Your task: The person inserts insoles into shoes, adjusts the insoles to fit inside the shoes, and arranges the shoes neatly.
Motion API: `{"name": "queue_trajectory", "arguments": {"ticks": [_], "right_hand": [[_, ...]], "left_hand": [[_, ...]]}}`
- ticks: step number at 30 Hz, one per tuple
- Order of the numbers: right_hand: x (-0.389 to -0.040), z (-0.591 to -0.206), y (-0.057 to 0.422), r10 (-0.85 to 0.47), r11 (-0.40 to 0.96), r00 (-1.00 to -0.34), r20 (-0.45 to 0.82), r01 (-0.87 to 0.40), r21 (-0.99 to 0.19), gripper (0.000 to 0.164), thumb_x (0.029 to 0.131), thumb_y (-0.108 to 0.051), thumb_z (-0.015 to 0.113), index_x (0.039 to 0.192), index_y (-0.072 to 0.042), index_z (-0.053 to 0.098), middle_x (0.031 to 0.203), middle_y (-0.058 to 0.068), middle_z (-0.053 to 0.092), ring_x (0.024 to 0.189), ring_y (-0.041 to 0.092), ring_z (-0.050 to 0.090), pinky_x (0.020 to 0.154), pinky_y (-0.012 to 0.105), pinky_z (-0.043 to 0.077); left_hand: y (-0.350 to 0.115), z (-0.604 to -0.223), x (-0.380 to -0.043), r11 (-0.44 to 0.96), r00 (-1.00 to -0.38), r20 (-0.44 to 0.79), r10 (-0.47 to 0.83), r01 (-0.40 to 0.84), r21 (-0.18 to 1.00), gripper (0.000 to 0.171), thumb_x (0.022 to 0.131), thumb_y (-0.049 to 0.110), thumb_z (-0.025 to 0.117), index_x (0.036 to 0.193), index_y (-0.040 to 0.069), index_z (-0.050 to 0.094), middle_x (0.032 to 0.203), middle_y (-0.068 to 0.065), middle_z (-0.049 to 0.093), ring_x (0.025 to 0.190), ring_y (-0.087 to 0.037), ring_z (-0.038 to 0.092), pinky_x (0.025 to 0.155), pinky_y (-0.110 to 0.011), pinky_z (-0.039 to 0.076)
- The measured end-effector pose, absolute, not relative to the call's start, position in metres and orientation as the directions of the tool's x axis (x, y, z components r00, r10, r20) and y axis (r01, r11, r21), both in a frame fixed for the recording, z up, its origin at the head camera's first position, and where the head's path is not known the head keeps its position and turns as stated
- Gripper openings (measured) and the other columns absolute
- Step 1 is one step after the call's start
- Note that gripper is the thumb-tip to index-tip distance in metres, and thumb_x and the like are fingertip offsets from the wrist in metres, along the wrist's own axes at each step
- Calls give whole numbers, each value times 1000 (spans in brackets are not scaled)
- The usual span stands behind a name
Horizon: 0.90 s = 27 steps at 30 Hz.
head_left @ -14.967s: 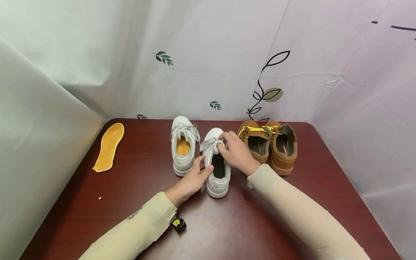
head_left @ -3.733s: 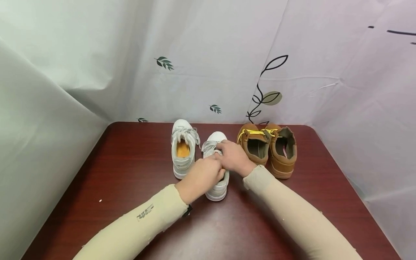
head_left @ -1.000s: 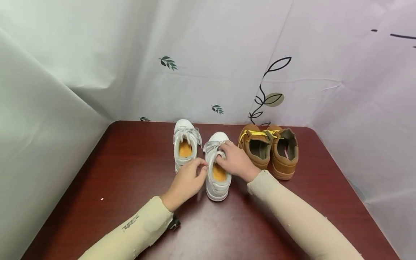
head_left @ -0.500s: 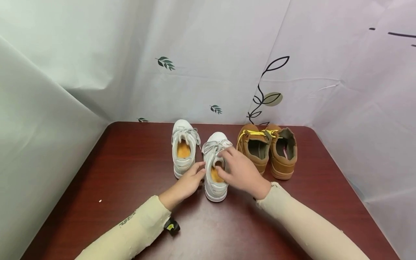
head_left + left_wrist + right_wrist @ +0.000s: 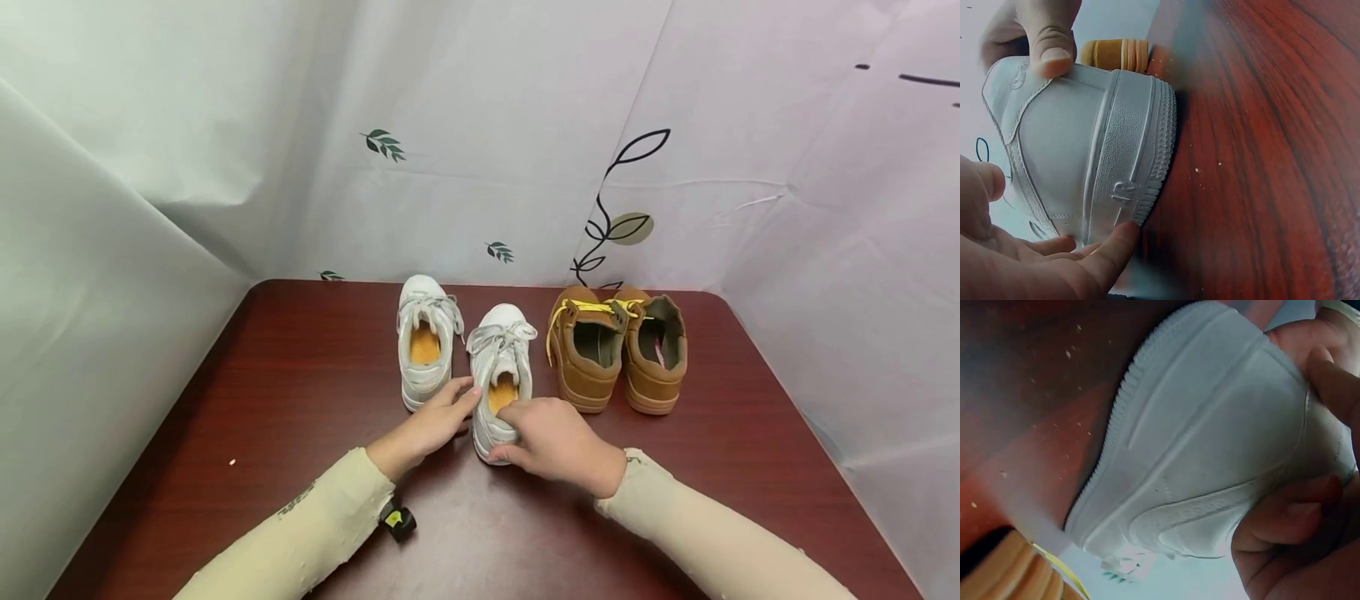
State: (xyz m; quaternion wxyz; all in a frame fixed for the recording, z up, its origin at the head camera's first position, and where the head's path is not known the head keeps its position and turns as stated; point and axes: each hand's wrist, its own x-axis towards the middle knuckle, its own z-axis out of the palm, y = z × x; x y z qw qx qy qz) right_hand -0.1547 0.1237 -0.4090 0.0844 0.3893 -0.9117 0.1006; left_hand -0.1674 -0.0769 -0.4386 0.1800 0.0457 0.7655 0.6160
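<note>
A white sneaker point(image 5: 491, 354) with grey laces stands at mid-table, toe towards the back, an orange-yellow insole point(image 5: 502, 390) showing inside. My right hand point(image 5: 562, 442) grips its heel, thumb on the outer back and fingers over the collar into the opening. Against the near left side lies my left hand point(image 5: 429, 423). Its fingers point(image 5: 1107, 253) are extended along the sole edge in the left wrist view, steadying contact with the sidewall. Just to the left stands a matching white sneaker point(image 5: 426, 379), also with an orange-yellow insole point(image 5: 424, 343).
Two brown shoes, one with yellow laces point(image 5: 591, 387) and another beside it point(image 5: 654, 383), stand at the back right of the dark red table point(image 5: 315, 358). Pale curtains point(image 5: 465, 167) hang behind and at both sides. A small white scrap point(image 5: 232, 462) lies at left.
The insole from the left of the table is gone from there; an orange-yellow one now shows in the nearer sneaker. My right hand has moved from the tongue to the heel.
</note>
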Motion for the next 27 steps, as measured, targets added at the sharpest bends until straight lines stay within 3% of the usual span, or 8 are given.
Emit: {"name": "queue_trajectory", "arguments": {"ticks": [7, 15, 21, 27], "right_hand": [[-148, -423, 124, -666, 671, -667, 332, -731, -124, 37, 79, -45, 80, 75, -20, 53, 65, -9, 50, 61, 9, 50, 55, 35, 50], [-129, -430, 125, -670, 650, -615, 416, -757, -72, 31, 81, -41, 80, 80, -19, 58, 71, -7, 57, 68, 14, 58, 58, 35, 53], [-120, -438, 128, -656, 649, -591, 470, -759, -49, 32, 78, -41, 82, 80, -19, 59, 73, -7, 60, 68, 15, 57, 56, 34, 53], [-115, -441, 131, -652, 634, -568, 502, -772, -49, 33, 73, -38, 85, 82, -17, 62, 75, -6, 62, 66, 16, 54, 55, 33, 51]], "left_hand": [[-79, -441, -169, 224, -925, -224, 307, -159, 962, 54, 110, 27, 37, 151, -8, 30, 151, -37, 43, 130, -50, 52, 111, -65, 44], [-78, -440, -170, 189, -929, -228, 292, -178, 966, 54, 110, 27, 37, 151, -7, 27, 149, -37, 45, 130, -49, 53, 111, -65, 44], [-78, -435, -167, 155, -929, -245, 277, -208, 966, 63, 109, 27, 42, 155, -8, 18, 150, -39, 43, 129, -48, 53, 111, -63, 44], [-77, -434, -161, 130, -941, -224, 254, -196, 972, 62, 107, 24, 47, 154, -8, 23, 148, -37, 47, 126, -46, 58, 109, -62, 47]]}}
